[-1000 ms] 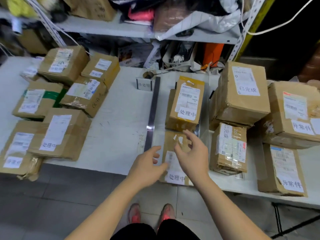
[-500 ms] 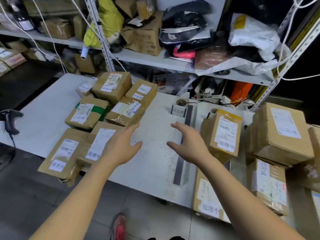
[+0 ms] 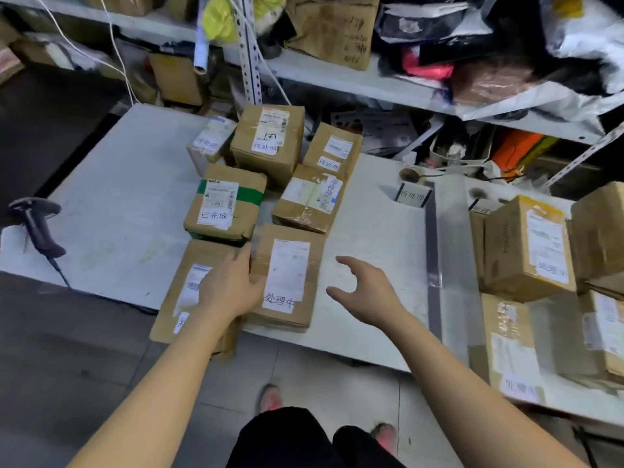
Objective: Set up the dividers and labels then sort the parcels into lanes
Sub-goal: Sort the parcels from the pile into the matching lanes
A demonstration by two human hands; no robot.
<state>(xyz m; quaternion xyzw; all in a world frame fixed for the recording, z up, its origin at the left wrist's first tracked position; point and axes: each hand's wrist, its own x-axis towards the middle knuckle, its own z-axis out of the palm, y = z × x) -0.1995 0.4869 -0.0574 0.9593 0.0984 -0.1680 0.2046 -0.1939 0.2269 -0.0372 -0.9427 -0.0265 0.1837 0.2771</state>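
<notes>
Cardboard parcel (image 3: pixel 287 275) marked 处理中 lies at the bench's (image 3: pixel 111 197) near edge, left of the divider (image 3: pixel 434 251). Both hands have swung over from the right lane, so it is likely the next pick. The left hand (image 3: pixel 233 288) lays flat fingers (image 3: pixel 247 254) on its left edge, and the right hand (image 3: pixel 364 295) hovers spread and empty beside it. Bare bench runs toward the divider.

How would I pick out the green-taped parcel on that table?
Find the white table, then look left of its long grey metal divider strip. Among the brown cardboard parcels there, only one box wears a green tape band around it.
</notes>
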